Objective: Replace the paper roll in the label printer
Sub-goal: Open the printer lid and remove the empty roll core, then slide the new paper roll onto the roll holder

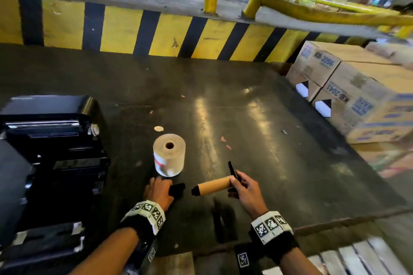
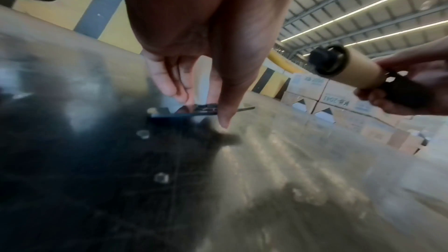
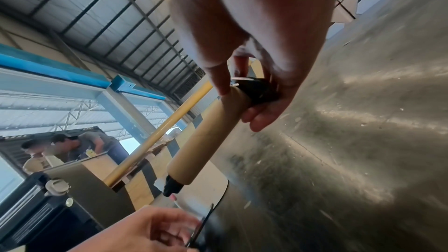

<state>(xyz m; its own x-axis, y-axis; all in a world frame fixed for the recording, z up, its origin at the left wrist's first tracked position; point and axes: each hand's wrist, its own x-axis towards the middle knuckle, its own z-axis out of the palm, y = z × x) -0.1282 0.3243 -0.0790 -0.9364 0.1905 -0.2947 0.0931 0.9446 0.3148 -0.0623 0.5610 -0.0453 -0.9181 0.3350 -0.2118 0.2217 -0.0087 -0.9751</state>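
Observation:
A black label printer (image 1: pixel 49 140) stands open at the left of the dark table (image 1: pixel 257 118). A full white paper roll (image 1: pixel 169 155) stands on end near the middle. My right hand (image 1: pixel 240 185) holds an empty brown cardboard core (image 1: pixel 213 185) by its right end, still on a black spindle with a black flange (image 1: pixel 232 171). The right wrist view shows that hand (image 3: pixel 242 106) gripping the core (image 3: pixel 203 137), spindle tip (image 3: pixel 172 186) pointing left. My left hand (image 1: pixel 159 192) pinches a flat black guide plate (image 1: pixel 177 188) down at the tabletop; thumb and fingers (image 2: pixel 181 97) bracket the plate (image 2: pixel 189 111).
Stacked cardboard boxes (image 1: pixel 357 96) crowd the table's right side. A yellow and black striped barrier (image 1: pixel 156 35) runs along the far edge, with yellow rails behind it. Small paper scraps (image 1: pixel 223 139) lie right of the roll. Pale slats (image 1: pixel 357 259) show at the bottom right.

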